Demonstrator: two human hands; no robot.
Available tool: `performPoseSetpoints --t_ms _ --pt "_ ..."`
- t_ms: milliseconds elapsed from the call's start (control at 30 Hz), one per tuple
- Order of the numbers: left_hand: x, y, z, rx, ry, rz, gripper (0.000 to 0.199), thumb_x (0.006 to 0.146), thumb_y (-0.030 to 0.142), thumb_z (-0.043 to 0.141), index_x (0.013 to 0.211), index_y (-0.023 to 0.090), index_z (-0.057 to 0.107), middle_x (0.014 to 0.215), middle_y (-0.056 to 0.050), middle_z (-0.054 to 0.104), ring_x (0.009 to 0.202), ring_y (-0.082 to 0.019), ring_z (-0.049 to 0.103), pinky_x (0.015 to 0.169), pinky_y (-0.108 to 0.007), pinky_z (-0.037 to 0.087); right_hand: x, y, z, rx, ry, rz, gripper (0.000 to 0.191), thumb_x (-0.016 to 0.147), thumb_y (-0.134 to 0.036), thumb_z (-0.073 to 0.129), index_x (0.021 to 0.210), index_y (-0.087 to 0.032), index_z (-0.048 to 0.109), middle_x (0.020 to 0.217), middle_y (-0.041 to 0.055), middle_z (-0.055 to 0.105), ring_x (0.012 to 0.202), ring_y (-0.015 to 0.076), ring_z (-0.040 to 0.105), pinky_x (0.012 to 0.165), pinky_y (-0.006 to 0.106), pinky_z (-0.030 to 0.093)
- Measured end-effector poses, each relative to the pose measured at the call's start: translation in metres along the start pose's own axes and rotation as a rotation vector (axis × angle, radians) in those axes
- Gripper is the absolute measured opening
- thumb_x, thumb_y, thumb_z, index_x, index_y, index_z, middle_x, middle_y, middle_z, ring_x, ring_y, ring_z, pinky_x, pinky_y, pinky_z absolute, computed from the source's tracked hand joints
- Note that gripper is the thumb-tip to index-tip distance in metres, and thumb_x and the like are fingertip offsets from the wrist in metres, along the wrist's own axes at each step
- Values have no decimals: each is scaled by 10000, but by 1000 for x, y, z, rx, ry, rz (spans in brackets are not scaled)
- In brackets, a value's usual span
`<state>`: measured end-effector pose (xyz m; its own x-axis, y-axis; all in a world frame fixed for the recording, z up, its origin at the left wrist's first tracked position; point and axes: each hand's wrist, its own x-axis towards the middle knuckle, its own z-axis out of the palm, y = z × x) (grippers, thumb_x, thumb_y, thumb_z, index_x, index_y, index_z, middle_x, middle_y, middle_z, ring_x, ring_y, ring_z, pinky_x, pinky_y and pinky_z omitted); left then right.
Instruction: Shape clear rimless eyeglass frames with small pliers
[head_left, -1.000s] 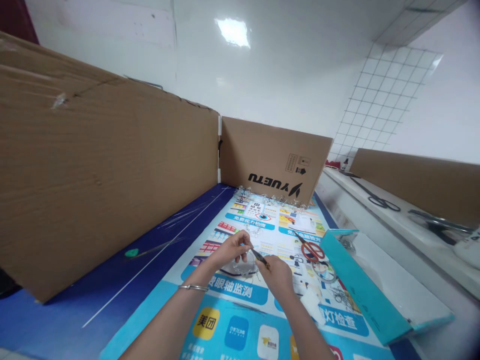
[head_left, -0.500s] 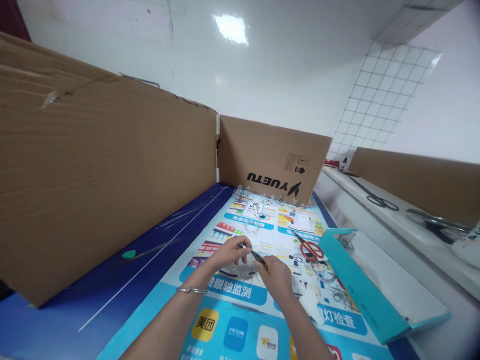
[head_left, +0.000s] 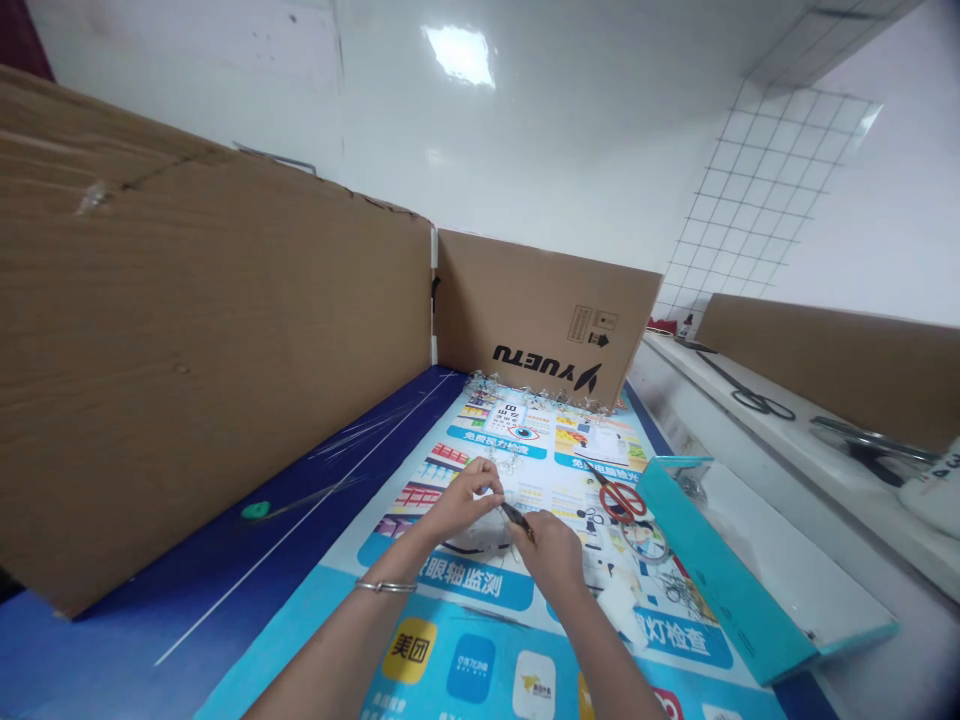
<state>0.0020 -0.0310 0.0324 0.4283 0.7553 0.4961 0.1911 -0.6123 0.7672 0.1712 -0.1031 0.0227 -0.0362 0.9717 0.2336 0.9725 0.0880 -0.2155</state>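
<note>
The right hand is clamped on pliers over the middle of the poster. By their tip, the left hand has its fingertips pinched together, on what is too small to tell. At right, an open turquoise box holds a clear, shiny bundle toward its far end.

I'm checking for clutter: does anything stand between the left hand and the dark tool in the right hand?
Nothing visible does. The left hand is at the tip of the dark tool gripped by the right hand; the red-handled scissors lie off to the right.
</note>
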Motion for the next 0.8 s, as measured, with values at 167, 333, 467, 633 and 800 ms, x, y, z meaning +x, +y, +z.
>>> performPoseSetpoints --t_ms 167,333,467,633,800 --pt "0 4 -1 61 5 -5 101 727 230 547 696 175 626 775 -41 538 791 -161 486 730 -262 384 0 1 -1 -4 11 -6 305 842 -448 374 851 -222 578 844 18 603 778 138 539 604 217 311" --pt "-1 1 -1 78 -27 -23 115 737 215 515 707 174 618 729 -31 580 705 -148 506 664 -244 378 1 4 2 -19 22 -19 306 838 -454 376 835 -224 577 822 24 593 771 148 533 611 225 311" --pt "-1 -3 -1 137 -29 -48 119 741 215 498 723 177 609 725 -21 594 687 -147 509 639 -235 363 1 6 3 -46 25 -30 311 832 -462 383 845 -221 579 821 34 583 780 158 525 621 236 307" --pt "-2 -10 -1 231 -50 -32 113 756 219 484 737 188 590 699 -10 586 656 -143 496 616 -226 342 1 6 2 -98 26 -58 301 826 -455 406 861 -220 590 836 48 574 809 175 505 673 262 305" --pt "-3 -10 -2 317 -63 15 111 771 216 469 744 195 574 700 -12 582 659 -149 491 633 -229 334 0 3 1 -148 28 -70 317 822 -470 411 906 -231 603 860 70 562 852 201 481 718 299 295"
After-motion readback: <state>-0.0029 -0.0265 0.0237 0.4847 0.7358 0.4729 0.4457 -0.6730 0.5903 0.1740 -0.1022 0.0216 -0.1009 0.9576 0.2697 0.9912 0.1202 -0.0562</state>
